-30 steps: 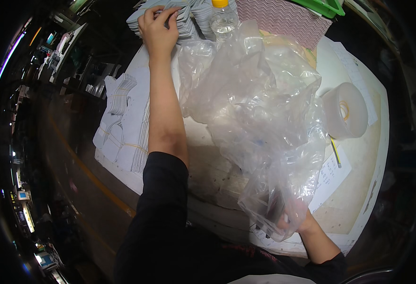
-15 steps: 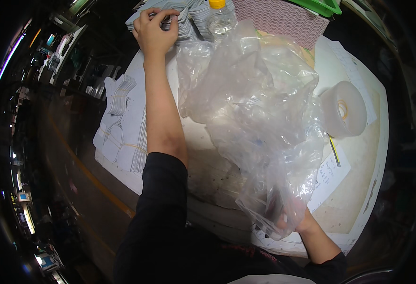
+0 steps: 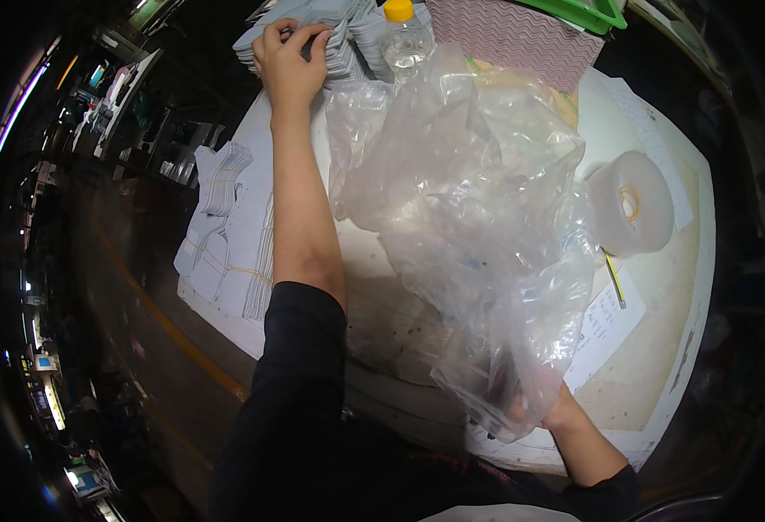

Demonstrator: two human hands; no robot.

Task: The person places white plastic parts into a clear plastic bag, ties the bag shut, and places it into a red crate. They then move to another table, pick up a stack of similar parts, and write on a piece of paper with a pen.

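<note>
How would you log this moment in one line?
left hand: at grey stacks; right hand: partly covered by clear plastic; yellow-capped bottle: upright

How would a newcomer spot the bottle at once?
On the white table, look past the heap of clear plastic toward the far side. There, between the pale grey stacks on the left and the pink wavy-patterned panel on the right, is the see-through bottle. Its bright yellow cap sets it apart from both.
</note>
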